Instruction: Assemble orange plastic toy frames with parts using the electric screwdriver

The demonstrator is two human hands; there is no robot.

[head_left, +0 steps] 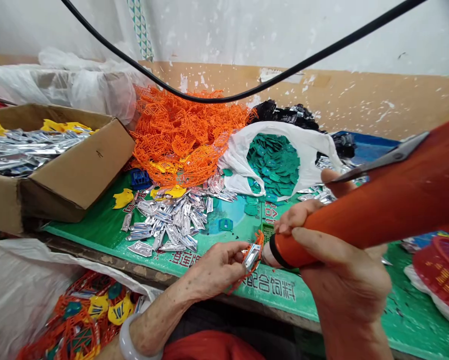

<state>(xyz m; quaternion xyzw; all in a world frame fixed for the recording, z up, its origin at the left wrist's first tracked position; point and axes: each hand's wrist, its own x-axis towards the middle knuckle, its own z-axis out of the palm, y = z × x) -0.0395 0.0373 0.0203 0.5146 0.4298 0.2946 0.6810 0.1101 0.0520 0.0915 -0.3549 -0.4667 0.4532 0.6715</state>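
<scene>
My right hand (339,270) is wrapped around a thick orange electric screwdriver (344,222) with a black ring near its nose and a grey metal clip on its body. Its pale tip (270,255) points at the small part in my other hand. My left hand (220,265) pinches an orange plastic frame (260,239) with a silver metal plate (252,257) on it. The tip is right beside this plate; whether they touch I cannot tell. Behind my left hand lies a pile of silver plates (179,220), with a green plastic piece (225,225) nearby.
A heap of orange frames (187,135) stands at the back, beside a white bag (314,142) of green pieces. At left are a cardboard box (82,170) and a sack (33,280) of assembled parts. A red basket (440,267) sits right. A black cable (209,100) hangs across.
</scene>
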